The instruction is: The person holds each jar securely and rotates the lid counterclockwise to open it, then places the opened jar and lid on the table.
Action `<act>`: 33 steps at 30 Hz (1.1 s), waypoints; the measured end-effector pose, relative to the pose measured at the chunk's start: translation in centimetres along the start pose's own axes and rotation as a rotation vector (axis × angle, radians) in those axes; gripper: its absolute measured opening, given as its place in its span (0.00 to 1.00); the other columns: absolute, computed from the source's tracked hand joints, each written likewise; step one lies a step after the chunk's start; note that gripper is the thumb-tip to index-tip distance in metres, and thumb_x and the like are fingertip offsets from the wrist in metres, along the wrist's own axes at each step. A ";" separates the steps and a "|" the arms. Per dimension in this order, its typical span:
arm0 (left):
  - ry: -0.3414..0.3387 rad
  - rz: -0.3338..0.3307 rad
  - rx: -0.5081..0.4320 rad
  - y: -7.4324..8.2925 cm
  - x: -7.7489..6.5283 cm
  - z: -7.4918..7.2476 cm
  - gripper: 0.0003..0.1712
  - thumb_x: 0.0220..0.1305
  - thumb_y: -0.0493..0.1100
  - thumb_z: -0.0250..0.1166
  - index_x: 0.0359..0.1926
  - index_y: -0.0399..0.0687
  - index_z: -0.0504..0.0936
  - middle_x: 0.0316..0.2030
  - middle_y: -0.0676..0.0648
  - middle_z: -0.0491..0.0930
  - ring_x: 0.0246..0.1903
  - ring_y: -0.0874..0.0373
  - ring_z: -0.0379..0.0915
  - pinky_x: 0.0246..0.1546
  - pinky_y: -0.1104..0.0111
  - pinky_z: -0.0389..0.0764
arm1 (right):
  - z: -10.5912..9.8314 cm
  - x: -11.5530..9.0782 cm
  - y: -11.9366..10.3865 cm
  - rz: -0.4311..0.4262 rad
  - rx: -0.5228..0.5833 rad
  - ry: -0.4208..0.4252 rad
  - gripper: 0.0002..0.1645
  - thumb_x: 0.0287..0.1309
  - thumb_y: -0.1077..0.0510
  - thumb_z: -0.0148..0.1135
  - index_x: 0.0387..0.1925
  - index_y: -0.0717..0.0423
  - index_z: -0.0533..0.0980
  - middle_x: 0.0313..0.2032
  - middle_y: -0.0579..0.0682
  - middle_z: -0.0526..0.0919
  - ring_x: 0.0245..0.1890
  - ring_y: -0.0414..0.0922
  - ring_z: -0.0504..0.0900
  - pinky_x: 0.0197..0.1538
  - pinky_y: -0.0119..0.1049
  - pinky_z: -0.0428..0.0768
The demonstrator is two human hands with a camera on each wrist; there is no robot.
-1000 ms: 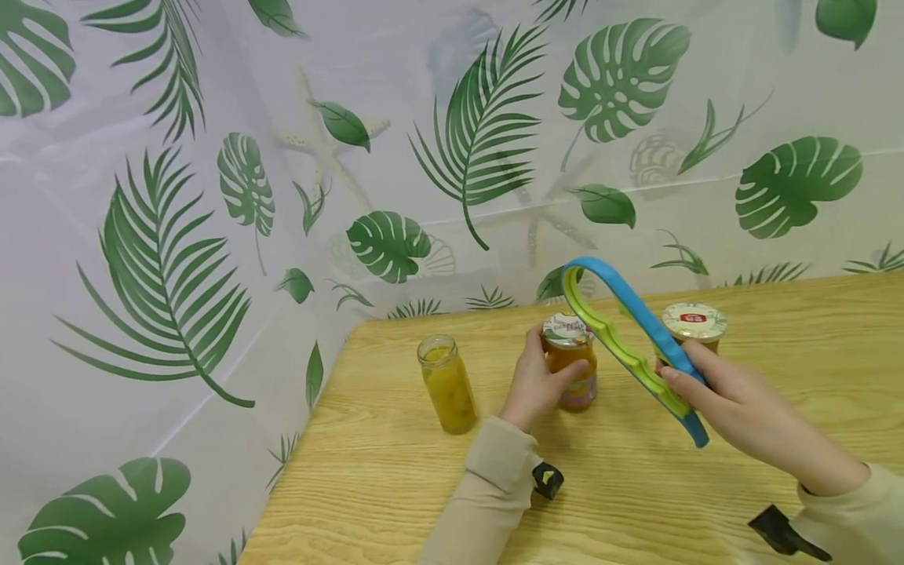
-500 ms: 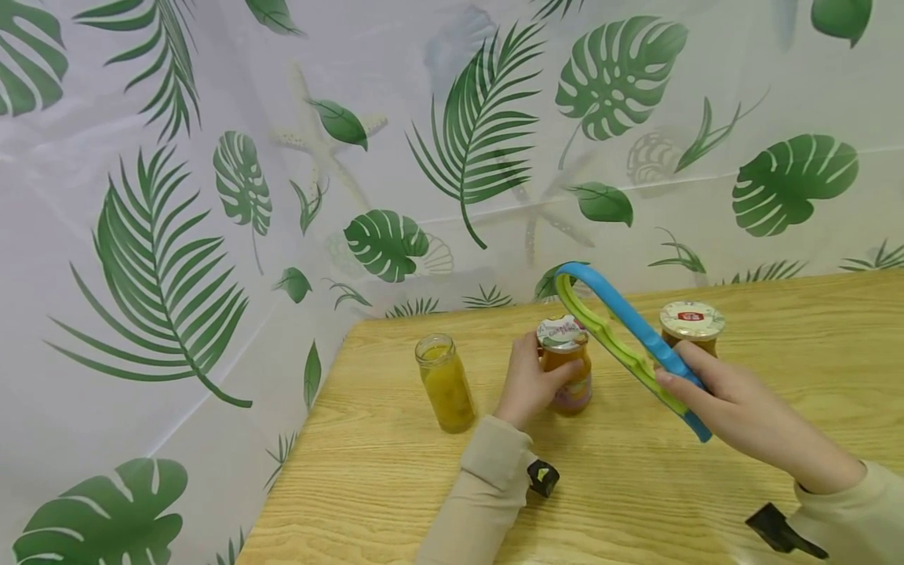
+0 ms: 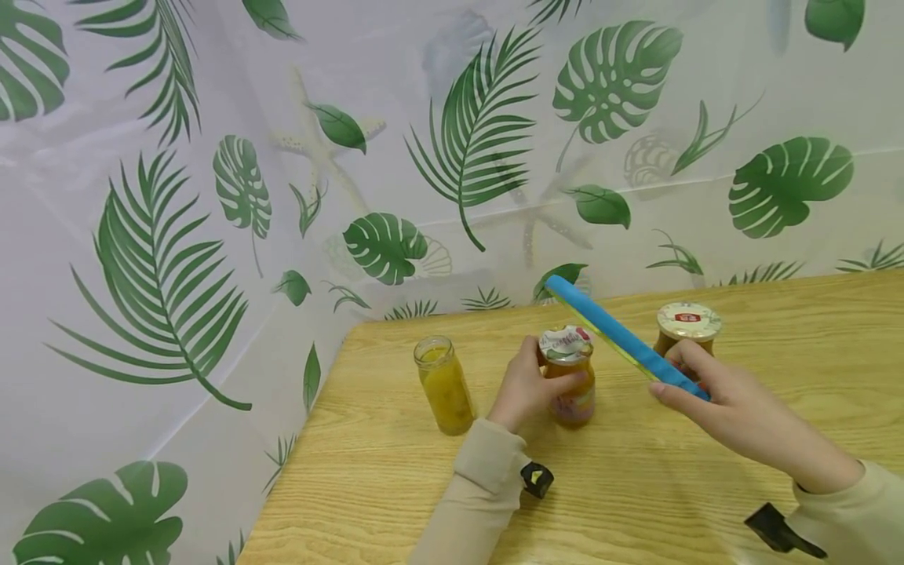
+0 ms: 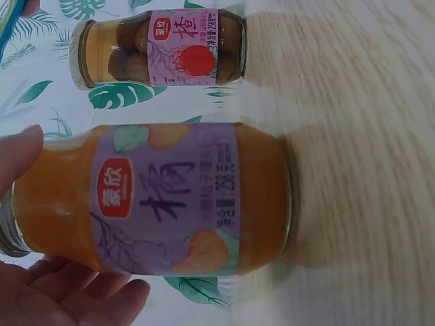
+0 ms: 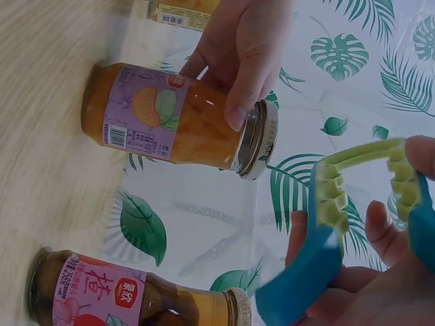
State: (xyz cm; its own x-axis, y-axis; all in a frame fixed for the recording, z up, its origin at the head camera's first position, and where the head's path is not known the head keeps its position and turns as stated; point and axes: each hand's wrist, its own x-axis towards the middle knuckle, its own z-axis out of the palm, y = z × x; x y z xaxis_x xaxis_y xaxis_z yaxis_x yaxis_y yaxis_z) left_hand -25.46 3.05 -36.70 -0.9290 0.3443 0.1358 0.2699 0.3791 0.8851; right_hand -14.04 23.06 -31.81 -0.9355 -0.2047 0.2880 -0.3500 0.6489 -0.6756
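My left hand (image 3: 524,388) grips a glass jar of orange fruit (image 3: 574,404) near its neck, thumb on the front side. The jar stands upright on the table, with its pale printed lid on and a purple label (image 4: 166,197) showing in the left wrist view. Up and right of it, my right hand (image 3: 749,420) holds a blue and green jar opener (image 3: 614,329) by its handle ends. Its toothed green inner edges (image 5: 333,197) show in the right wrist view. The opener's looped end points left, beyond the jar's lid in the head view.
A lidless jar of yellow fruit (image 3: 446,392) stands left of my left hand. Behind my right hand is a lidded jar of dark round fruit (image 3: 688,323) with a pink label. The wooden table (image 3: 381,486) meets a leaf-patterned sheet (image 3: 297,196) at its back and left.
The jar opener has turned from showing its open loop to nearly edge-on, its looped end dropping slightly. My left hand and the orange jar have shifted a little toward me.
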 end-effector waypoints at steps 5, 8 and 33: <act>-0.048 -0.001 -0.002 0.1 -0.3 -0.2 0.27 0.45 0.46 0.71 0.44 0.48 0.66 0.41 0.54 0.73 0.43 0.62 0.68 0.44 0.70 0.70 | 0.1 -0.1 0.0 -0.009 -0.015 0.023 0.12 0.59 0.55 0.54 0.37 0.53 0.60 0.19 0.47 0.61 0.14 0.38 0.58 0.16 0.32 0.58; -0.072 -0.008 0.018 0.2 -0.7 -0.3 0.28 0.44 0.48 0.71 0.44 0.50 0.66 0.40 0.56 0.72 0.42 0.62 0.68 0.42 0.70 0.71 | 0.3 -0.1 0.1 -0.016 -0.022 0.039 0.14 0.59 0.56 0.54 0.39 0.55 0.59 0.20 0.48 0.62 0.16 0.38 0.59 0.17 0.32 0.59; -0.263 0.141 -0.015 0.1 -3.1 -1.4 0.26 0.46 0.44 0.70 0.49 0.59 0.73 0.41 0.62 0.73 0.39 0.67 0.68 0.37 0.73 0.71 | 0.0 0.3 0.1 -0.054 -0.244 0.062 0.39 0.37 0.53 0.72 0.50 0.69 0.67 0.40 0.57 0.72 0.31 0.46 0.69 0.29 0.36 0.70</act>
State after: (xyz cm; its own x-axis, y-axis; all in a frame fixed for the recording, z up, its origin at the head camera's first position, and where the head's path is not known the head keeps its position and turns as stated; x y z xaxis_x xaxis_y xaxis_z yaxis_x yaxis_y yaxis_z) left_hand -22.87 0.80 -36.46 -0.7846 0.6041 0.1395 0.3858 0.2995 0.8726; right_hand -14.35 23.06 -31.86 -0.9084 -0.2036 0.3652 -0.3703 0.7975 -0.4763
